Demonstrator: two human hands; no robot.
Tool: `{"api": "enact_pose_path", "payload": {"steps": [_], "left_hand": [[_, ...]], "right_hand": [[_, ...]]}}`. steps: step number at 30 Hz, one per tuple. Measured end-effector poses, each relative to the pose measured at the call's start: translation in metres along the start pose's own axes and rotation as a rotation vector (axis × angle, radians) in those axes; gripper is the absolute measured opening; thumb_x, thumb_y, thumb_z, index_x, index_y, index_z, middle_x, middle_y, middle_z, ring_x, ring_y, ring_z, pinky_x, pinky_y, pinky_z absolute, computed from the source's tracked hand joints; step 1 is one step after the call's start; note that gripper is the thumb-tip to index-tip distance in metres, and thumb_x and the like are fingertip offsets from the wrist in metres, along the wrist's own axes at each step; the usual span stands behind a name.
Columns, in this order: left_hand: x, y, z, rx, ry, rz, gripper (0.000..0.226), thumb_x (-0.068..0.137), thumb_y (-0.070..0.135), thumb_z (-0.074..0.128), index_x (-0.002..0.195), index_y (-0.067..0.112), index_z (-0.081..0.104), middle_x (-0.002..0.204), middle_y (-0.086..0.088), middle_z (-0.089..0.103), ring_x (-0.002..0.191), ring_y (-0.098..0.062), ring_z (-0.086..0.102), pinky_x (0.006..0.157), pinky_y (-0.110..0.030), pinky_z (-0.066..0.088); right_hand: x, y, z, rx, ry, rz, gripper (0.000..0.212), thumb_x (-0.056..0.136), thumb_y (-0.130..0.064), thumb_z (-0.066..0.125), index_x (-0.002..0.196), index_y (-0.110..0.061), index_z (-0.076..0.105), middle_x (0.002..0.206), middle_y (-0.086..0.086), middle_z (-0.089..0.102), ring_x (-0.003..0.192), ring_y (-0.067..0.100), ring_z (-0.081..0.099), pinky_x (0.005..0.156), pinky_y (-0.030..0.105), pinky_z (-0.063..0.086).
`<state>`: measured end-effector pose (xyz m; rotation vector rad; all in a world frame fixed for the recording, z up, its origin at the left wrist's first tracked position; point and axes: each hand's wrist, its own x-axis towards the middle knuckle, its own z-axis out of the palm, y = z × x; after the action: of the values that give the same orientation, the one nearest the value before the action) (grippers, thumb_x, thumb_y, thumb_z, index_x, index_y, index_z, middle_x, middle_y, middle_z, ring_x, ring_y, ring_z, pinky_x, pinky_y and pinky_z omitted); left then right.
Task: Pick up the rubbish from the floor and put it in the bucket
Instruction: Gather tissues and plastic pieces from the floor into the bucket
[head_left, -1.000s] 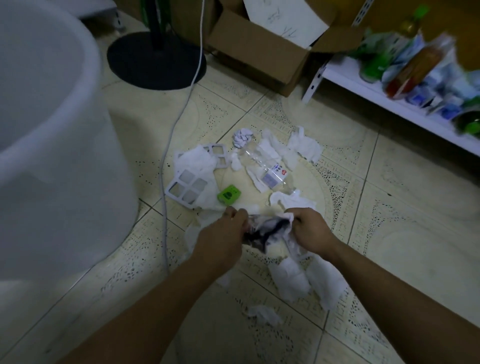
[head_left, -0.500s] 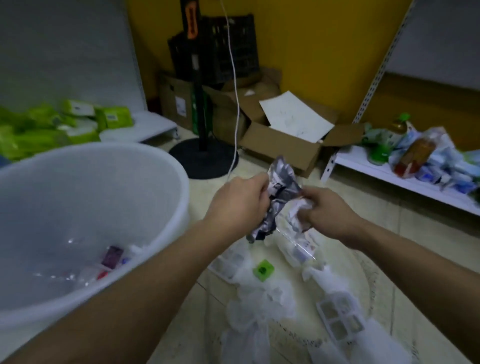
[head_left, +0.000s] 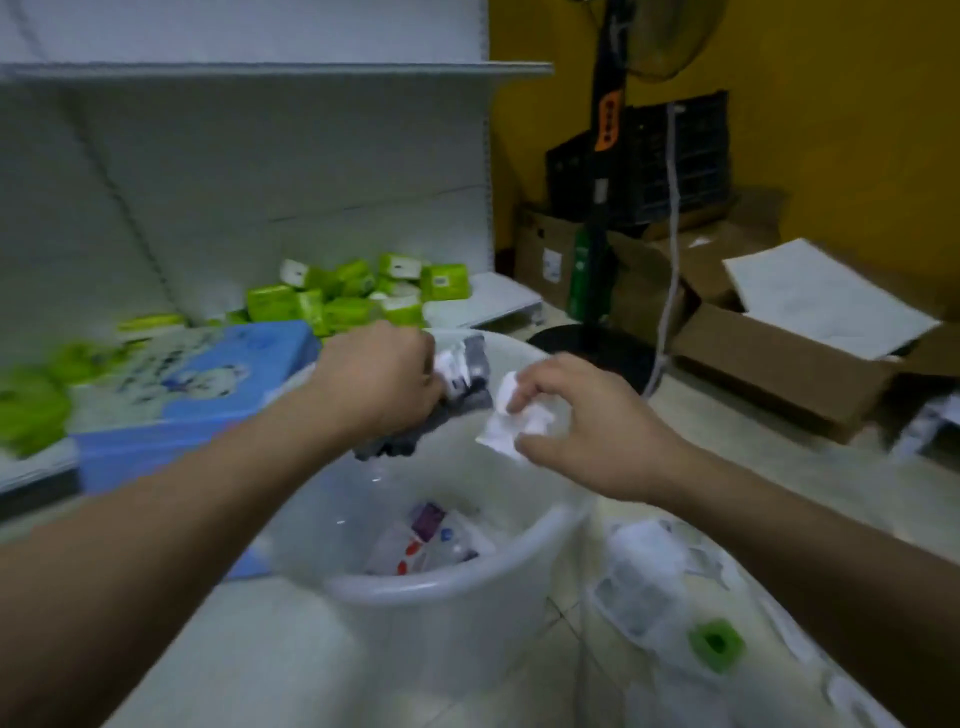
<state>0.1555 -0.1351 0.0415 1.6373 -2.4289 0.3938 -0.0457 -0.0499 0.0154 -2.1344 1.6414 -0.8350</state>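
Observation:
The white plastic bucket (head_left: 457, 587) stands at the centre, with a few colourful wrappers (head_left: 426, 540) lying in its bottom. Above its opening my left hand (head_left: 379, 379) grips a crumpled grey and white wrapper (head_left: 462, 395). My right hand (head_left: 576, 415) is beside it, fingers loosely curled around a crumpled white tissue (head_left: 506, 421), also over the bucket. More rubbish lies on the floor to the right of the bucket: white tissues and plastic trays (head_left: 644, 577) and a small green piece (head_left: 717, 644).
A low white shelf at the left holds green packs (head_left: 353, 296) and a blue box (head_left: 192, 379). A fan stand (head_left: 597, 218) and its white cord are behind the bucket. Open cardboard boxes (head_left: 779, 364) sit at the right by the yellow wall.
Both hands lifted the rubbish from the floor and carried it left over the bucket. They have come apart, the left keeping the grey wrapper and the right the white tissue.

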Motion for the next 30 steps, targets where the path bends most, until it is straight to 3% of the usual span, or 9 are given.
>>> {"api": "enact_pose_path", "payload": {"steps": [2, 5, 12, 16, 21, 26, 30], "left_hand": [[-0.019, -0.012, 0.009, 0.013, -0.053, 0.009, 0.035, 0.084, 0.047, 0.050, 0.108, 0.023, 0.061, 0.108, -0.007, 0.067, 0.101, -0.031, 0.062, 0.076, -0.035, 0.048], [-0.035, -0.007, 0.017, -0.062, -0.061, 0.072, 0.039, 0.086, 0.048, 0.049, 0.116, 0.024, 0.057, 0.116, -0.001, 0.063, 0.106, -0.024, 0.059, 0.084, -0.035, 0.048], [-0.021, 0.099, 0.018, -0.256, -0.033, 0.325, 0.041, 0.084, 0.048, 0.053, 0.115, 0.024, 0.059, 0.115, -0.004, 0.062, 0.108, -0.025, 0.056, 0.090, -0.041, 0.048], [-0.025, 0.190, 0.033, -0.366, 0.032, 0.539, 0.035, 0.084, 0.043, 0.054, 0.112, 0.023, 0.060, 0.111, -0.002, 0.062, 0.101, -0.023, 0.056, 0.076, -0.033, 0.040], [-0.064, 0.269, 0.111, -0.535, -0.383, 0.589, 0.040, 0.086, 0.042, 0.056, 0.122, 0.026, 0.054, 0.119, -0.002, 0.060, 0.105, -0.022, 0.057, 0.081, -0.031, 0.044], [-0.130, 0.274, 0.203, -0.569, -0.653, 0.470, 0.046, 0.088, 0.040, 0.053, 0.131, 0.024, 0.047, 0.129, -0.006, 0.050, 0.118, -0.024, 0.050, 0.094, -0.038, 0.046], [-0.154, 0.265, 0.240, -0.569, -0.736, 0.353, 0.045, 0.088, 0.038, 0.052, 0.131, 0.025, 0.044, 0.138, -0.007, 0.044, 0.123, -0.025, 0.045, 0.096, -0.038, 0.043]], "right_hand": [[-0.006, 0.004, 0.012, -0.067, -0.101, -0.049, 0.028, 0.079, -0.038, 0.069, 0.106, -0.039, 0.065, 0.130, -0.022, 0.051, 0.121, -0.008, 0.041, 0.097, 0.011, 0.028], [-0.016, 0.022, 0.014, -0.069, -0.074, -0.033, 0.028, 0.082, -0.044, 0.063, 0.110, -0.041, 0.065, 0.139, -0.020, 0.050, 0.125, -0.003, 0.041, 0.111, 0.028, 0.027], [-0.048, 0.078, -0.009, -0.164, 0.073, 0.082, 0.040, 0.085, -0.045, 0.057, 0.124, -0.033, 0.057, 0.134, -0.007, 0.054, 0.124, 0.013, 0.047, 0.110, 0.040, 0.034], [-0.087, 0.138, -0.028, -0.315, -0.087, 0.339, 0.051, 0.084, -0.038, 0.059, 0.132, -0.026, 0.048, 0.136, 0.003, 0.048, 0.123, 0.022, 0.048, 0.102, 0.041, 0.042], [-0.150, 0.203, -0.029, -0.418, -0.332, 0.566, 0.051, 0.083, -0.035, 0.062, 0.131, -0.024, 0.050, 0.128, 0.007, 0.051, 0.115, 0.027, 0.053, 0.084, 0.030, 0.039], [-0.194, 0.243, -0.009, -0.420, -0.535, 0.700, 0.061, 0.084, -0.029, 0.064, 0.140, -0.022, 0.041, 0.136, 0.013, 0.046, 0.120, 0.031, 0.050, 0.098, 0.036, 0.044], [-0.200, 0.265, 0.016, -0.445, -0.663, 0.676, 0.062, 0.086, -0.028, 0.061, 0.143, -0.021, 0.037, 0.137, 0.015, 0.042, 0.120, 0.031, 0.050, 0.097, 0.035, 0.045]]}}
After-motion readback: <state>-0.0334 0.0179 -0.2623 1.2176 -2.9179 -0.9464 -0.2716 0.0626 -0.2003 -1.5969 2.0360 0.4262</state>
